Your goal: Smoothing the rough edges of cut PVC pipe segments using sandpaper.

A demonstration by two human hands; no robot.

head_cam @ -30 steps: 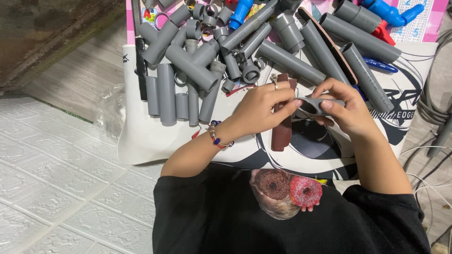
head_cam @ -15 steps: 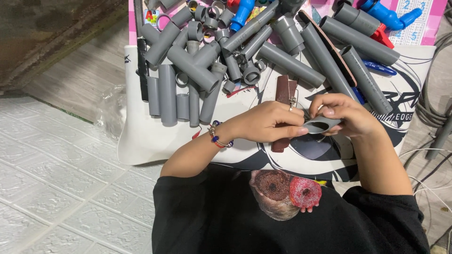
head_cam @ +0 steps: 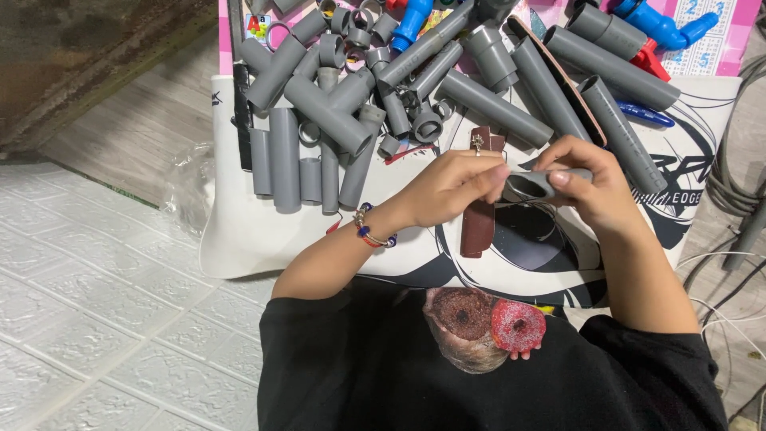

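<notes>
White embossed floor tiles (head_cam: 96, 319) lie near left; bare grey floor (head_cam: 120, 152) beyond; grey cables (head_cam: 730, 183) trail right.

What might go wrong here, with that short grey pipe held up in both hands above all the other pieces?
1. The short grey pipe is pinched only at fingertips by the left hand and right hand; it may slip and drop.
2. The pile of grey pipes lies loose and crowded; a nudge could roll pieces off the white mat.
</notes>
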